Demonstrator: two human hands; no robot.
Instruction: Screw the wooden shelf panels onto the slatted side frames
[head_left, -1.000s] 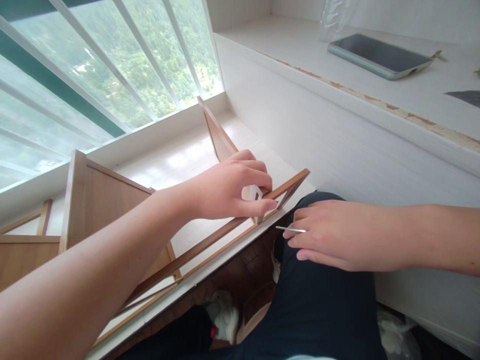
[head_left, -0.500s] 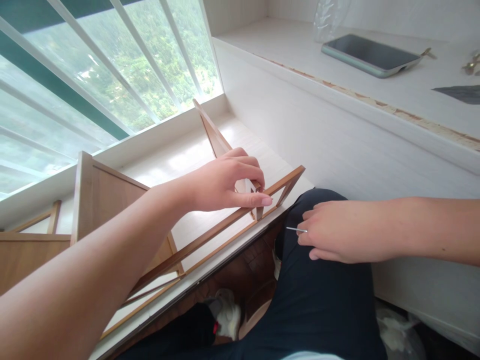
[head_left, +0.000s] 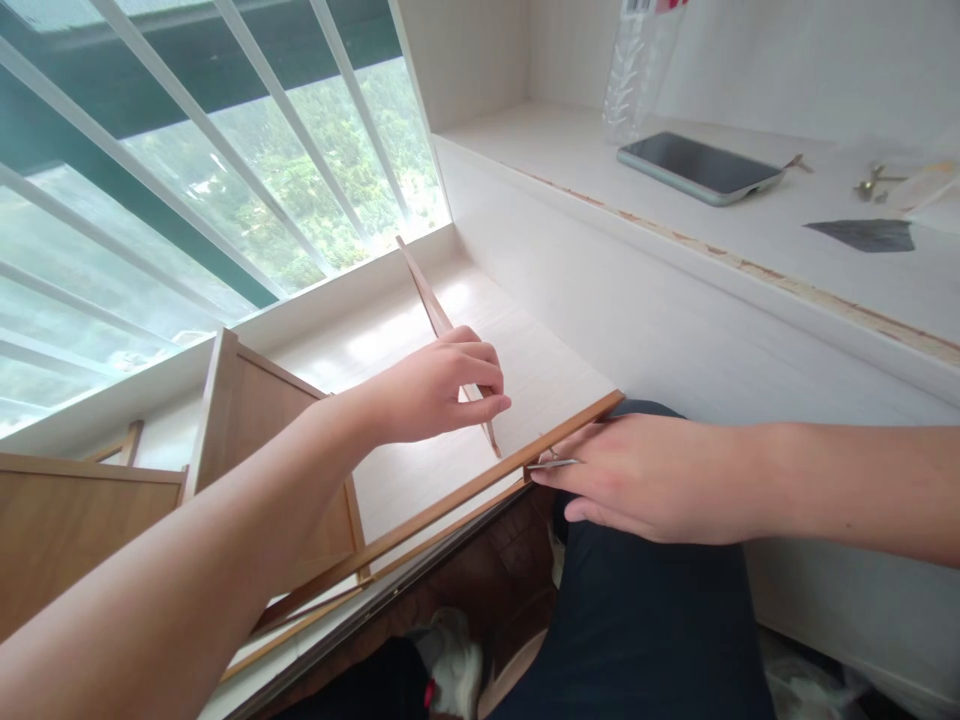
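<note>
Head: left hand pinching panel edge

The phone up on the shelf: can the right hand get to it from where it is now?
Probably yes. The phone lies flat in the open, with bare shelf between it and the right hand, though that hand already holds a thin metal tool.

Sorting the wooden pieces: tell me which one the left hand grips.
The thin light-brown wooden panel standing on edge, pinched by the left hand; the other panels stand untouched farther left.

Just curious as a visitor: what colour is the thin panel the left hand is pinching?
Light brown wood, seen in the head view: the thin panel.
</note>
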